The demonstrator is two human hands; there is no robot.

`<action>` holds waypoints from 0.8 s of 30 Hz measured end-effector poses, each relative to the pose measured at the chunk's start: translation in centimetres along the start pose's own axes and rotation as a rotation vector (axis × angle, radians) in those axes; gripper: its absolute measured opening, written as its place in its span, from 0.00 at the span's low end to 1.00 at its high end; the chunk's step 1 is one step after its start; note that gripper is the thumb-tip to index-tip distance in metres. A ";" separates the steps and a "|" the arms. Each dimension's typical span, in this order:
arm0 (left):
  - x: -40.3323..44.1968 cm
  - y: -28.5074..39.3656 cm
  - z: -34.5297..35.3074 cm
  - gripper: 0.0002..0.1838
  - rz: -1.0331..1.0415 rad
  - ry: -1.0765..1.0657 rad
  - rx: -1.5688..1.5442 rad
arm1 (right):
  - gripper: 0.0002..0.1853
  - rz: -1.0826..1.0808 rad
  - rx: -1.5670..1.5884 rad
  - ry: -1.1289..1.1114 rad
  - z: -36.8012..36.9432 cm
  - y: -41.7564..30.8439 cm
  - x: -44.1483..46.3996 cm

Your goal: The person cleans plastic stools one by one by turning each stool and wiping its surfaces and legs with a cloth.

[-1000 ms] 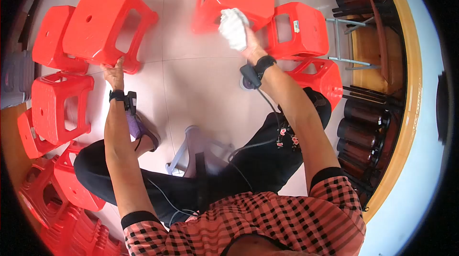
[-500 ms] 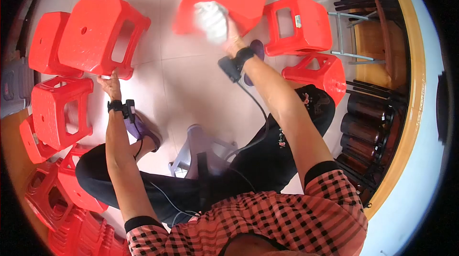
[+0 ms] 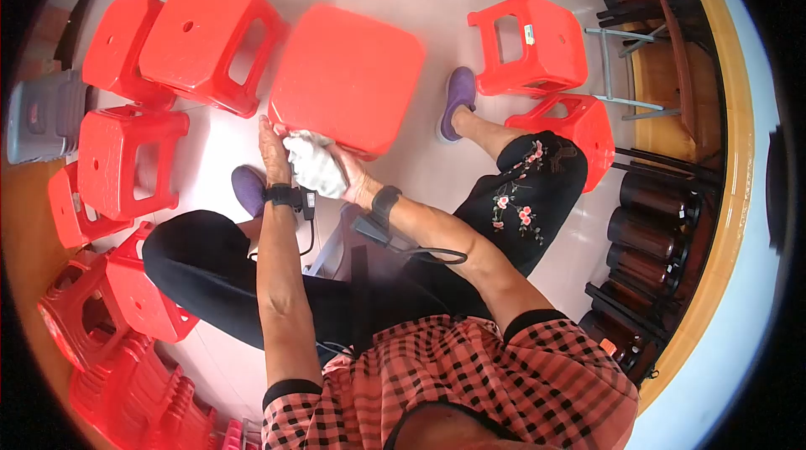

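Observation:
A red plastic stool point(image 3: 348, 72) stands in front of me, its square seat upward. My right hand point(image 3: 357, 175) is closed on a crumpled white cloth point(image 3: 315, 166), which touches the near edge of that seat. Right beside the cloth, my left hand point(image 3: 274, 152) is at the stool's near-left corner. Its fingers point forward, stretched out along the corner; whether the fingertips curl under the rim is hidden. Both wrists wear black straps with small cabled devices.
Several red stools point(image 3: 206, 39) stand along the left, with a stack of them point(image 3: 134, 383) at lower left. Two more, including one stool point(image 3: 533, 43), are on the right, near a folding frame point(image 3: 609, 64) and dark brown chairs point(image 3: 642, 227). A grey bin point(image 3: 46, 118) stands far left.
The middle stool has come nearer and leftward. My left hand has left the left-hand stool for this one's corner. My right hand has moved with the cloth from the seat top to its near edge.

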State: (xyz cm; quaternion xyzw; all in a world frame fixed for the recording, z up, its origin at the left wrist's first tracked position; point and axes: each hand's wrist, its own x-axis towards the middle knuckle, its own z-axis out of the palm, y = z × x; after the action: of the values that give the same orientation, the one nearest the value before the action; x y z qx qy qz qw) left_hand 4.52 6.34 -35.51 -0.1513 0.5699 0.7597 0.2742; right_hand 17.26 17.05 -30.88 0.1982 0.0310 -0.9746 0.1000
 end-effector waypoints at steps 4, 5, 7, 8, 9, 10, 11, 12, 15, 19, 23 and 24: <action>-2.8 0.9 -0.3 0.45 -0.127 0.123 0.057 | 0.21 0.091 -0.128 0.119 1.6 0.5 -2.0; -2.8 0.5 -0.4 0.42 -0.086 0.177 0.038 | 0.21 0.129 -0.140 0.161 0.1 0.5 -1.9; -2.0 -0.6 -0.5 0.38 -0.005 0.282 -0.001 | 0.19 0.203 -0.165 0.245 -4.2 0.1 -0.9; -1.7 -0.4 -0.3 0.39 -0.029 0.307 0.003 | 0.17 0.185 -0.301 0.190 1.2 -2.0 -3.2; -1.6 -0.2 -0.1 0.40 -0.054 0.336 0.006 | 0.15 0.178 -0.529 0.269 2.6 -4.3 -4.1; -1.7 -0.1 0.1 0.42 -0.082 0.367 0.009 | 0.17 0.076 -0.712 0.200 5.8 -6.6 -5.2; -2.6 0.3 1.3 0.44 -0.067 0.411 0.000 | 0.19 -0.054 -0.834 0.146 9.3 -8.5 -6.2; -3.1 0.3 2.2 0.45 -0.090 0.400 -0.052 | 0.22 -0.111 -0.911 0.128 10.1 -11.1 -6.3; -5.1 -0.4 4.7 0.48 -0.130 0.293 -0.143 | 0.25 -0.445 -1.401 0.289 11.6 -18.8 -5.5; -6.2 -0.7 7.2 0.51 -0.100 0.137 -0.270 | 0.25 -0.722 -2.487 0.653 8.8 -24.6 -3.1; -5.6 -0.7 5.5 0.51 -0.130 -0.055 -0.292 | 0.24 -0.993 -2.311 0.511 5.7 -19.1 -2.3; -5.5 -1.1 4.9 0.51 -0.146 -0.104 -0.290 | 0.24 -1.018 -2.304 0.369 5.4 -17.2 -2.6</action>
State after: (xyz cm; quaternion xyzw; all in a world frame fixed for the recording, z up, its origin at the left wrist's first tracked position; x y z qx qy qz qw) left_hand 9.97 9.86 -31.88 -0.1906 0.4270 0.8188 0.3330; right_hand 13.97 33.85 -24.56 0.0949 0.9419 -0.2700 -0.1760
